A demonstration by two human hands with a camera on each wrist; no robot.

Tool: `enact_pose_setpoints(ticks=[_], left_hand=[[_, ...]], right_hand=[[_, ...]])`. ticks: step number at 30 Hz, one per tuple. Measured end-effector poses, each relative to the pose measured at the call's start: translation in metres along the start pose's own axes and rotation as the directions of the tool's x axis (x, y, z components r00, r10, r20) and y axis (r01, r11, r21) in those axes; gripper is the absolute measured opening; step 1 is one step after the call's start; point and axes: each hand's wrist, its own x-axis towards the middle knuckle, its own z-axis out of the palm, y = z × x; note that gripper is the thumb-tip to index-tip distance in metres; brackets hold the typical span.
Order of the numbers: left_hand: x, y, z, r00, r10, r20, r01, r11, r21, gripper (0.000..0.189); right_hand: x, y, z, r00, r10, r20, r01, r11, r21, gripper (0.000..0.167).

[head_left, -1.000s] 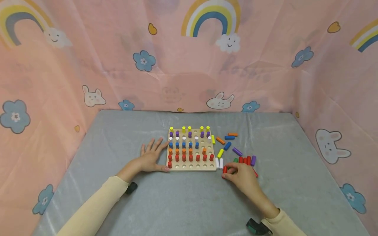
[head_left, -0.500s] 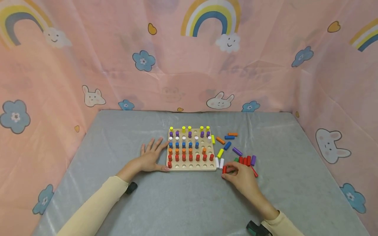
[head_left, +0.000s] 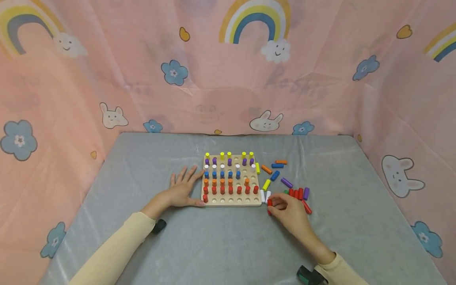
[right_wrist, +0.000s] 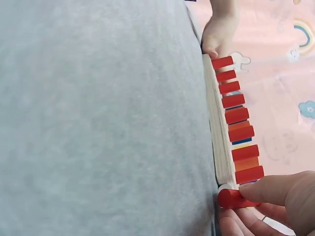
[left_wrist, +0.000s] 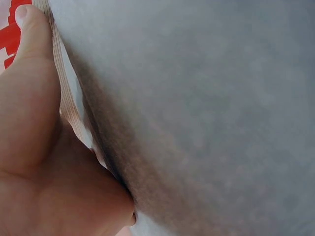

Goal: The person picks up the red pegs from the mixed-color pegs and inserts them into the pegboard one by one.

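Note:
A wooden pegboard (head_left: 233, 205) carries rows of upright yellow, purple, white, blue, orange and red pegs. In its front row one red peg (head_left: 205, 198) stands at the left end, with open holes to its right. My left hand (head_left: 182, 193) lies at the board's left side, fingers spread, thumb at the front corner and index fingertip at the edge. To the right of the board, my right hand (head_left: 293, 211) pinches a red peg (head_left: 269, 207) between thumb and fingers. In the right wrist view this peg (right_wrist: 230, 198) appears just beyond the board's near end.
Two white pegs (head_left: 263, 196) lie against the board's right side. Loose yellow, orange, blue and purple pegs (head_left: 286, 183) are scattered behind my right hand, with several red pegs (head_left: 296, 194) beside it. A grey cloth (head_left: 213, 245) covers the table; a pink patterned curtain (head_left: 221, 95) surrounds it.
The red peg in my right hand has shifted slightly left and shows more of its length, with the fingers adjusted around it. My left hand and the board have stayed in place.

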Motion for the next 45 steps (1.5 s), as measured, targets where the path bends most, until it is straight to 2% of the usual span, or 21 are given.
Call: enact_pose_setpoints(ticks=[9,20,34,45], left_hand=[[0.001,0.001,-0.001,1.000,0.000,0.001,0.000,1.000,0.003,0.112],[0.001,0.001,-0.001,1.000,-0.005,0.008,0.005,1.000,0.004,0.112],[0.001,0.000,0.002,1.000,-0.007,0.002,0.007,1.000,0.008,0.112],[0.000,0.002,0.000,1.000,-0.010,0.007,0.010,1.000,-0.004,0.111]], right_hand=[[0.005,-0.010,0.001,1.000,0.010,0.020,-0.011,0.997,0.076,0.026],[0.013,-0.019,0.005,0.997,-0.048,0.056,0.037,0.982,0.184,0.027],[0.019,-0.033,0.022,0.989,-0.104,0.102,0.076,0.967,0.244,0.028],[0.022,-0.043,0.037,0.986,-0.143,0.092,0.117,0.963,0.245,0.031]])
